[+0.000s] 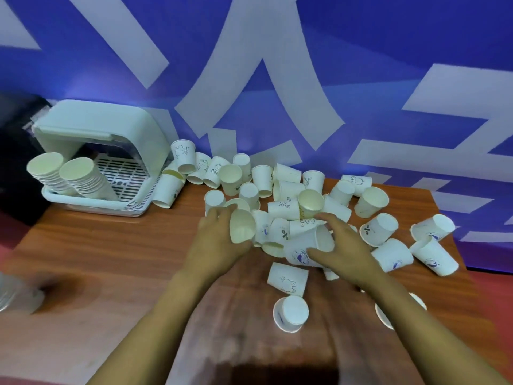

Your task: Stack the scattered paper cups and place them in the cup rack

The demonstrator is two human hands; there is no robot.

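Note:
Several white paper cups (372, 202) lie scattered across the middle and right of the wooden table (111, 245). My left hand (219, 240) grips one cup (242, 226) with its mouth turned toward me. My right hand (347, 251) grips a cup with a blue print (305, 250) lying on its side, just right of the left hand's cup. The white cup rack (91, 162) stands at the back left with two leaning stacks of cups (80, 176) in its tray. A single cup (290, 312) stands upside down near me.
A blue wall with white shapes (277, 79) rises right behind the table. A dark object (14, 151) sits left of the rack. A blurred pale thing (11, 295) shows at the left edge. The table's right edge (449, 245) runs close to the outermost cups.

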